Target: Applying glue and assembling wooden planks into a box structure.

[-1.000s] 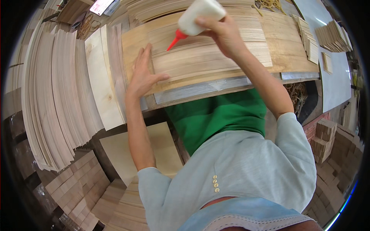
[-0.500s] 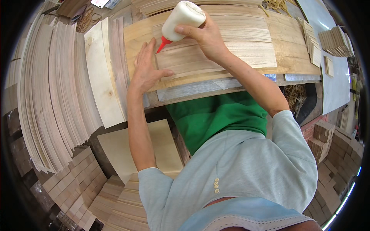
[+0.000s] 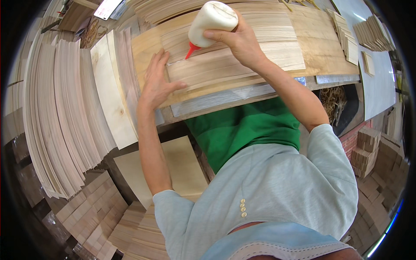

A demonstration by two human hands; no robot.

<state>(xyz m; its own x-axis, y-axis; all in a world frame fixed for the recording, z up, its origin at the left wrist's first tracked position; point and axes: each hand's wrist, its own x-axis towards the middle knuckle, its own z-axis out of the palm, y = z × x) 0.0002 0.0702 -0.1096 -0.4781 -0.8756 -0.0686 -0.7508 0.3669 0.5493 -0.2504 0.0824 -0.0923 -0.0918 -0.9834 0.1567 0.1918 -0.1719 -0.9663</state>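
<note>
My right hand [image 3: 240,41] is wrapped round a white squeeze bottle [image 3: 211,24], tilted with its red pointed nozzle [image 3: 190,51] downward. The nozzle tip is at the surface of thin wooden strips [image 3: 234,65] lying side by side on a wider wooden board [image 3: 320,47]. A thin pale line of glue [image 3: 175,62] runs along the strips from near their left end to the nozzle. My left hand [image 3: 158,82] lies spread with thumb apart at the left end of the strips, holding nothing.
Tall stacks of thin wood sheets [image 3: 65,108] stand at left, beside a pale board [image 3: 110,91]. Small wood pieces [image 3: 372,32] sit on a grey surface [image 3: 381,95] at right. Stacked wooden blocks [image 3: 89,208] are at lower left. A dark bin [image 3: 346,108] hangs below the bench edge.
My right hand has moved the bottle a little to the right along the strips, and a pale line now shows behind the nozzle. My left hand has shifted slightly left.
</note>
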